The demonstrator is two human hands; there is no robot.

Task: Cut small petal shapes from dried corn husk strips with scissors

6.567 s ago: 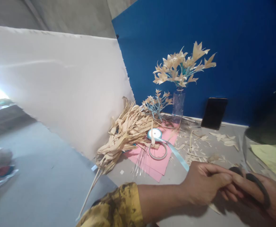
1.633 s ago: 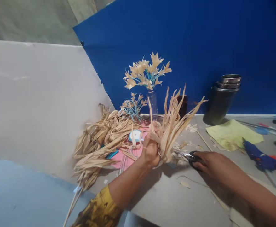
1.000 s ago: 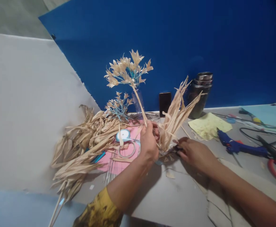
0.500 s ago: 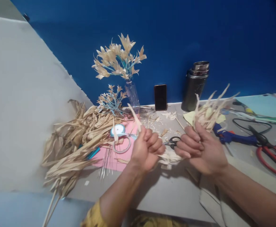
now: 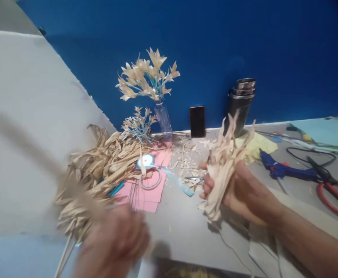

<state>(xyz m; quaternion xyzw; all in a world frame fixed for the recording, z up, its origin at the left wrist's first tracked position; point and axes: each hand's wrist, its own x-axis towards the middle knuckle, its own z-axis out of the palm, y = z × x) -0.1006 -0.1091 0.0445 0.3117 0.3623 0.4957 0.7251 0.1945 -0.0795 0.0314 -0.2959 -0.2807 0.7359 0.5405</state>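
Note:
In the lower left, my left hand point(image 5: 114, 241) is smeared by motion, with its fingers closed. From it a long pale husk strip point(image 5: 51, 164), also blurred, stretches up to the left edge. My right hand point(image 5: 244, 195) is wrapped around a bunch of dried corn husks point(image 5: 222, 172), thumb on the near side and fingertips showing on the left. The husks' ragged ends point upward. Behind these fingers lie small scissors point(image 5: 195, 179), partly hidden, beside a loose end of blue ribbon point(image 5: 183, 186).
A large husk pile point(image 5: 99, 166) lies left, beside pink paper point(image 5: 151, 197) and a ribbon roll point(image 5: 146, 161). Husk flowers stand in a clear bottle point(image 5: 163, 119). Along the wall are a phone point(image 5: 197, 121) and a flask point(image 5: 240, 108). A glue gun point(image 5: 287, 170) and red-handled shears point(image 5: 337, 193) lie right.
My left hand has pulled away, down and left, drawing the long strip with it. My right hand has turned, so the husk bunch now shows along its length. The view has shifted slightly.

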